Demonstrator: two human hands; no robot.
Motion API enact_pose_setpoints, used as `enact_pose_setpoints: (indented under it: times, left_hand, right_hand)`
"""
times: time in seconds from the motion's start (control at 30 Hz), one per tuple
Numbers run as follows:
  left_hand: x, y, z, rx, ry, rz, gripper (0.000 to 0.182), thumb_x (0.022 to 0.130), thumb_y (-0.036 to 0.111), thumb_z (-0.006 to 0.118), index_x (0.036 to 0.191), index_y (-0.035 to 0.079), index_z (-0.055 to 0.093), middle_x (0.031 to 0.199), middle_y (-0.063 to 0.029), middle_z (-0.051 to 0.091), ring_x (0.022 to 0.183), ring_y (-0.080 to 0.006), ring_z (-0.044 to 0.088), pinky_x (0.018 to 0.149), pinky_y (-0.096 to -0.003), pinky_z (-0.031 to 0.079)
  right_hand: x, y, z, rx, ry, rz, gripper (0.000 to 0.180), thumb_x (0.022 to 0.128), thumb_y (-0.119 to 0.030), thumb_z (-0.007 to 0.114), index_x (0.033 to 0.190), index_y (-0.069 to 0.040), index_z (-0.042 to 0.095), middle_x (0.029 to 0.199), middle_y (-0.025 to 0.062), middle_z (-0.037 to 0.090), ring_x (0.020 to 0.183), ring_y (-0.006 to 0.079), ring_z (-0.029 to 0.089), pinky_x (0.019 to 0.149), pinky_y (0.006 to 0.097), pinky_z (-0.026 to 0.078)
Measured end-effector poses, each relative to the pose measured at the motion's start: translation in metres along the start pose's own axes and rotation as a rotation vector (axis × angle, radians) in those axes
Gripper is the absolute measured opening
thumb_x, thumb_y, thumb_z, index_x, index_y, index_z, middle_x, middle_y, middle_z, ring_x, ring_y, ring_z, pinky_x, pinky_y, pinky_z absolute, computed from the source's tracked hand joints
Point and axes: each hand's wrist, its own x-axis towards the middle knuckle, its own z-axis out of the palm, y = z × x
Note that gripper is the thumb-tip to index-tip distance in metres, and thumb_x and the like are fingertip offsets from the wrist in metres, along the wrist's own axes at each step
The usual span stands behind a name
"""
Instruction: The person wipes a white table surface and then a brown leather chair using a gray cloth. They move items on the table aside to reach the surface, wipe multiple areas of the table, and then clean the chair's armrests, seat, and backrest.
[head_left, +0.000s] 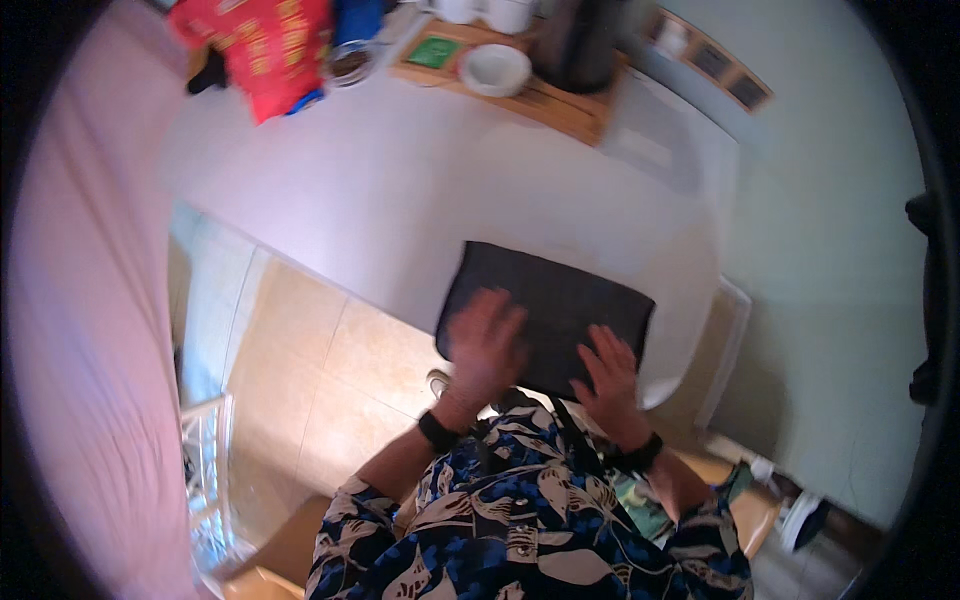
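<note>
A folded dark grey cloth (555, 300) lies flat at the near edge of the white table, close to my body. Over its left part is my left hand (487, 337), blurred, with the fingers apart and nothing gripped. My right hand (609, 367) rests on or just above the cloth's near right corner, its fingers spread. Whether either palm presses on the fabric I cannot tell. Each wrist wears a dark band.
At the far side stands a wooden tea tray (555, 112) with a white bowl (495, 70), a green packet (433, 52) and a dark tall vessel (577, 45). A red bag (259, 52) and a small jar (350, 61) are left of it. A pink curtain (97, 315) hangs at left.
</note>
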Motion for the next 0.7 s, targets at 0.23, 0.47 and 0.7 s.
enact_pose_setpoints:
  times: [0.23, 0.47, 0.7]
  left_hand:
    - [-0.016, 0.017, -0.006, -0.028, -0.451, 0.068, 0.08, 0.07, 0.04, 0.072, 0.138, 0.015, 0.039, 0.148, -0.014, 0.026, 0.138, -0.0348, 0.02, 0.105, -0.0602, 0.019]
    - [-0.025, 0.007, 0.012, 0.189, -0.353, 0.154, 0.068, 0.076, 0.019, 0.063, 0.139, 0.017, 0.037, 0.148, -0.0112, 0.029, 0.137, -0.0318, 0.025, 0.104, -0.0558, 0.026]
    - [-0.025, -0.016, -0.006, 0.11, -0.405, 0.244, 0.067, 0.077, 0.018, 0.061, 0.14, 0.016, 0.036, 0.148, -0.0089, 0.03, 0.137, -0.0282, 0.026, 0.106, -0.0491, 0.026]
  right_hand:
    - [-0.025, 0.032, 0.004, -0.121, -0.284, -0.141, 0.083, 0.067, -0.048, 0.073, 0.133, -0.007, 0.043, 0.148, 0.0219, 0.022, 0.136, 0.0453, 0.017, 0.102, 0.068, 0.016]
    - [-0.017, 0.027, 0.017, -0.176, -0.301, -0.17, 0.083, 0.066, -0.041, 0.075, 0.135, -0.008, 0.04, 0.147, 0.024, 0.023, 0.136, 0.0469, 0.015, 0.1, 0.0703, 0.015]
    - [-0.001, -0.001, 0.033, -0.102, -0.243, -0.123, 0.073, 0.069, -0.03, 0.072, 0.132, -0.006, 0.043, 0.146, 0.0247, 0.025, 0.137, 0.0467, 0.014, 0.102, 0.0688, 0.012]
